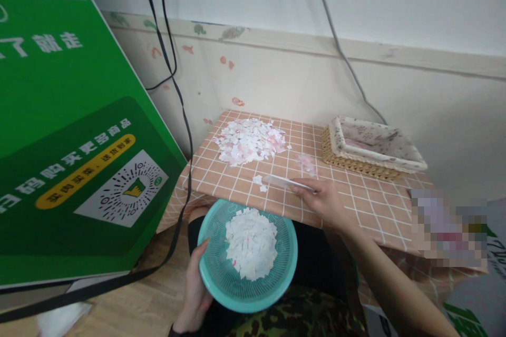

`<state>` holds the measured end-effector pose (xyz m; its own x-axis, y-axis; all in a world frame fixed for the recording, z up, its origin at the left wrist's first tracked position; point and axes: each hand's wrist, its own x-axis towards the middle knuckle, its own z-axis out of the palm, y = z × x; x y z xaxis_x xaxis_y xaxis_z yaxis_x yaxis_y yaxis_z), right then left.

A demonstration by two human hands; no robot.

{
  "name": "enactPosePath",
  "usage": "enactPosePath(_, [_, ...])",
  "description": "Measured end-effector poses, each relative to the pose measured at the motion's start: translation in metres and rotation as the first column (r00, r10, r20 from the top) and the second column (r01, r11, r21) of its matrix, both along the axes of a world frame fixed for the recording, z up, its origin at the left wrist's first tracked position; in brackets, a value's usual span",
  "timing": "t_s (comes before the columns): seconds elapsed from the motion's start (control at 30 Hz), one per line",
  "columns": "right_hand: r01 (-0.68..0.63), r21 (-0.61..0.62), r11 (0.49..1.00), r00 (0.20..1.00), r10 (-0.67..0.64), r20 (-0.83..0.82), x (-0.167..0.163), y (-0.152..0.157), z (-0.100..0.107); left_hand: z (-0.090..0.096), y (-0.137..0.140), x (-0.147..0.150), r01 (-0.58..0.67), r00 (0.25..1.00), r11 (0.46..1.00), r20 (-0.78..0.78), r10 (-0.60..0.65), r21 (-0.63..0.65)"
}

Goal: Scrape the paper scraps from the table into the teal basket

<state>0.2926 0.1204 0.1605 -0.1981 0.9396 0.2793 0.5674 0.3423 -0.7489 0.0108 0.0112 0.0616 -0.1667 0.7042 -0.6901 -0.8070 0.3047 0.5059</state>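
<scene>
My left hand (196, 279) grips the left rim of a round teal plastic colander (286, 274), thumb over the edge. The colander is in front of the table's near edge, above my lap. A mound of white paper scraps (252, 242) with a few pink specks lies in it. Over the table, my right hand (322, 200) is closed around a thin, flat, pale strip (281, 181); its exact kind does not show. Beside the strip's far tip are a few loose white scraps (259, 181). Farther back, a wide pile of white and pink paper scraps (249, 141) spreads across the checked tablecloth (221, 181).
A cloth-lined wicker basket (356, 160) stands at the back right, near a faint pink patch (306, 163) on the cloth. A big green sign (79, 89) borders the left side, with a black strap (184, 210) hanging in front. A grey cable (336, 42) runs down the wall.
</scene>
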Motion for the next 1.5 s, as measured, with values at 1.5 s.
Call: enactPosePath(1.5, [-0.050, 0.121, 0.991, 0.998, 0.045, 0.043, -0.022, -0.019, -0.002, 0.009, 0.005, -0.011, 0.040, 0.999, 0.998, 0.032, -0.042, 0.051])
